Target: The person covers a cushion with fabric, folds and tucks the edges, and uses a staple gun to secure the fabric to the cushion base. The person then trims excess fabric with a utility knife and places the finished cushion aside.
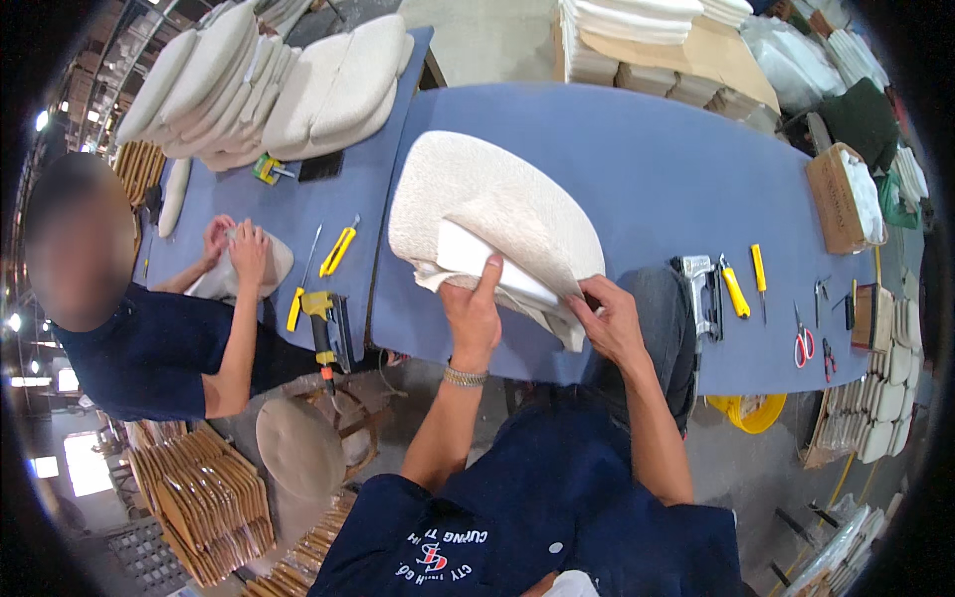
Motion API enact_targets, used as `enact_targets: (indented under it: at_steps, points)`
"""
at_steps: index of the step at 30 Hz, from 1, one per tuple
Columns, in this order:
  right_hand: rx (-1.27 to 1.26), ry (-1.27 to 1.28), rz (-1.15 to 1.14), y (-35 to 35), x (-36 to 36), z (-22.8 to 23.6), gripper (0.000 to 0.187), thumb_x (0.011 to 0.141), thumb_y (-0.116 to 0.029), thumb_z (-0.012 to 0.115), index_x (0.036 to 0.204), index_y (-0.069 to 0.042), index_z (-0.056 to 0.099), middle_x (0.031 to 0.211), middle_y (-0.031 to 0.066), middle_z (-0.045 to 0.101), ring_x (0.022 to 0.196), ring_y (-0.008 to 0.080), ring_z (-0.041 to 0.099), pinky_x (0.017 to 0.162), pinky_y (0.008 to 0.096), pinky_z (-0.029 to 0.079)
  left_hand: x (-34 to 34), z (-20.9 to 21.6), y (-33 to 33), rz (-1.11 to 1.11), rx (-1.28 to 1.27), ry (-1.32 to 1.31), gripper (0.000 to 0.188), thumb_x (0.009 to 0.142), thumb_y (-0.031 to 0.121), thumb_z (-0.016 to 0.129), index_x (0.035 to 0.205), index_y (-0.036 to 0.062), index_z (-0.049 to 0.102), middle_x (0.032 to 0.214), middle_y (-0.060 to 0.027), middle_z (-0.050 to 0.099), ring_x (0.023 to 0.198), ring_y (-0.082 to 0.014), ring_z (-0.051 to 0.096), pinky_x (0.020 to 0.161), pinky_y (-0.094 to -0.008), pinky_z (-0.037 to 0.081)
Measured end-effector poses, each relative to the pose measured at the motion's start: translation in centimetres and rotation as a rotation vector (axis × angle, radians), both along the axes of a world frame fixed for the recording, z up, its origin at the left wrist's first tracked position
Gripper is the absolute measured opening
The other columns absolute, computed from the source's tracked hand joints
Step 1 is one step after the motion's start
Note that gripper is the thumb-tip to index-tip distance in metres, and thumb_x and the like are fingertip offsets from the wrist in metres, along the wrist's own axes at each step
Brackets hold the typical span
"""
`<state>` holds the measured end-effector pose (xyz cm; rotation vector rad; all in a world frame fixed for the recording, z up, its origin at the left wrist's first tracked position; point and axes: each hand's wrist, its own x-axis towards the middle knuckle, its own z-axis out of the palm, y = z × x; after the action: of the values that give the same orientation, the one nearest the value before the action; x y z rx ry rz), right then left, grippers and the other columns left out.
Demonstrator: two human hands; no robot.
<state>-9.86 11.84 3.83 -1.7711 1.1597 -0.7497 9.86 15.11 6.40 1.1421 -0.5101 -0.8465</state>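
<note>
A beige fabric seat cushion (477, 179) lies partly on the blue table and tilts up toward me at its near edge. Its cover is folded back there, baring white foam (468, 249). My left hand (472, 316) is closed around the near edge, thumb lying on the foam and fingers under the fabric. At the cushion's right corner, my right hand (612, 323) pinches the edge of the fabric cover (565, 289) between thumb and fingers. The underside of the cushion is hidden from view.
Right of my hands lie a staple gun (699, 289), yellow-handled tools (734, 289), scissors (803, 343) and pliers (829, 358). A carton (841, 199) stands at the table's right end. On the left a co-worker (189, 338) handles another cushion, near stacked cushions (219, 90) and a nail gun (326, 333).
</note>
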Motion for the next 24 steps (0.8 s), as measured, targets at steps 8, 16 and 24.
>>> enact_targets:
  at_steps: [8,16,24]
  points:
    - [0.149,-0.084,-0.018,3.4,-0.8,-3.8,0.025,0.096,-0.024,0.069,0.111,-0.005,0.07,0.093,0.0111,0.068,0.08,0.0219,0.067,0.075,0.0336,0.054,4.9,-7.3,3.6,0.074,0.215,-0.08,0.017,0.099,0.012,0.062,0.112,0.0019,0.064,0.106,-0.0079,0.068,0.07,-0.0133,0.058,0.056,-0.0257,0.044]
    - [0.679,-0.302,-0.457,4.9,-4.7,-10.4,0.057,0.097,-0.023,0.067,0.142,0.002,0.042,0.122,0.0174,0.062,0.099,0.0223,0.067,0.08,0.0379,0.059,9.7,-13.9,4.5,0.263,0.392,0.517,0.043,0.099,0.031,0.063,0.133,0.0055,0.058,0.127,-0.0112,0.067,0.114,-0.0291,0.066,0.096,-0.0469,0.057]
    - [0.799,-0.534,-0.428,1.5,-4.8,-9.1,0.045,0.1,-0.029,0.067,0.131,-0.001,0.052,0.111,0.0081,0.065,0.096,0.0154,0.062,0.08,0.0321,0.053,11.4,-15.6,5.1,0.253,0.476,0.502,0.044,0.101,0.035,0.056,0.134,0.0052,0.058,0.132,-0.0137,0.065,0.115,-0.0332,0.065,0.094,-0.0472,0.058]
